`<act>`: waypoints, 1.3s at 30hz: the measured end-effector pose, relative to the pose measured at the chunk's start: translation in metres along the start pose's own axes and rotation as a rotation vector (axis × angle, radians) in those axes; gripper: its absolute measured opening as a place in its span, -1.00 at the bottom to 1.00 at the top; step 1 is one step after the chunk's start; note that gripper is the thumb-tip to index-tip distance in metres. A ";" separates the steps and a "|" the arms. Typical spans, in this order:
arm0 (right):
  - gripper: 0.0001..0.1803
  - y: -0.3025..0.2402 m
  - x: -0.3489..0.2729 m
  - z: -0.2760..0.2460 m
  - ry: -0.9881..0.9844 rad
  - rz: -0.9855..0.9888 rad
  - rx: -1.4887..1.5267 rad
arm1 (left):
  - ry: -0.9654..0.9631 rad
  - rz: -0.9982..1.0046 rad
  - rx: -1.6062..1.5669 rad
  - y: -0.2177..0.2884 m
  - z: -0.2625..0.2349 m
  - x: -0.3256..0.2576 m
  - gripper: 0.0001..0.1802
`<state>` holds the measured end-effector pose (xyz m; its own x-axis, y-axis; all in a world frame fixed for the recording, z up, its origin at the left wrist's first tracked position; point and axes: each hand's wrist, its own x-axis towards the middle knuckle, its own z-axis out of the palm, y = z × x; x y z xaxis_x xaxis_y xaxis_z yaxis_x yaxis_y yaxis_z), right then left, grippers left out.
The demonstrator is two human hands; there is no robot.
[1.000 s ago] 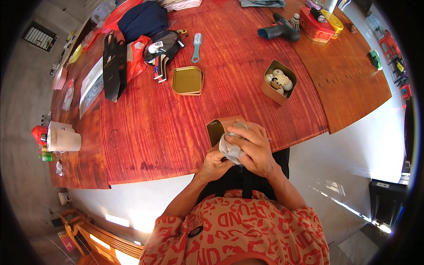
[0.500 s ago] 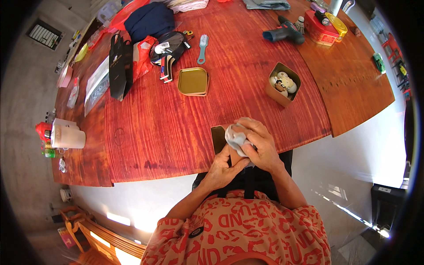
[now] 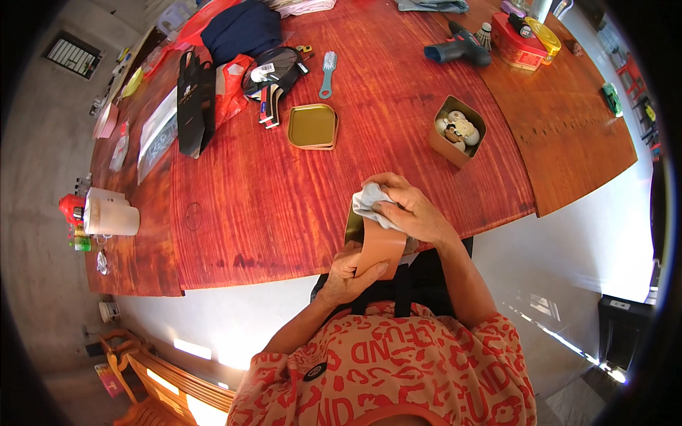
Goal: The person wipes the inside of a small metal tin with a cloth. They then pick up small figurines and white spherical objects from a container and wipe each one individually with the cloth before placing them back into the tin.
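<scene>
Tilted at the table's near edge is an orange-brown tin box (image 3: 383, 248), its gold inside facing left. My left hand (image 3: 348, 275) grips its lower part, with the thumb across the outer side. My right hand (image 3: 412, 209) pinches a pale grey-white cloth (image 3: 374, 204) against the tin's upper rim. Further off, a second tin box (image 3: 452, 150) of the same colour stands without a lid and holds several whitish round items. To the left of it lie square gold-lined lids (image 3: 313, 126), apparently stacked.
A brush (image 3: 328, 74), a black paper bag (image 3: 195, 106) and a dark blue cloth (image 3: 243, 35) lie on the red wooden table. A hair dryer (image 3: 462, 50) and a red tin (image 3: 517, 42) are at the far right. Plastic cups (image 3: 112, 215) stand at the left edge.
The tin has turned so that more of its orange side shows. My left hand has moved slightly lower, and my right hand has brought the cloth up to the upper rim.
</scene>
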<state>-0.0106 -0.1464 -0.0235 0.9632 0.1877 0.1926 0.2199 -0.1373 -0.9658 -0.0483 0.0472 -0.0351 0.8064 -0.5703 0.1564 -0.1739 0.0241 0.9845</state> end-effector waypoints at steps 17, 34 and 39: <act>-0.69 -0.022 -0.020 0.004 -0.038 -0.288 -0.066 | -0.168 0.254 0.278 -0.009 -0.008 0.003 -0.87; -0.75 0.004 -0.003 0.016 0.264 0.199 0.336 | -0.158 0.208 0.293 -0.004 -0.009 0.012 -0.91; -0.72 -0.036 -0.025 0.014 0.160 -0.268 -0.273 | -0.055 0.141 0.150 -0.008 -0.005 0.013 -0.92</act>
<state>-0.0444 -0.1329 0.0045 0.8735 0.1014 0.4762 0.4784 -0.3611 -0.8005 -0.0338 0.0438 -0.0408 0.7367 -0.6140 0.2832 -0.3683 -0.0131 0.9296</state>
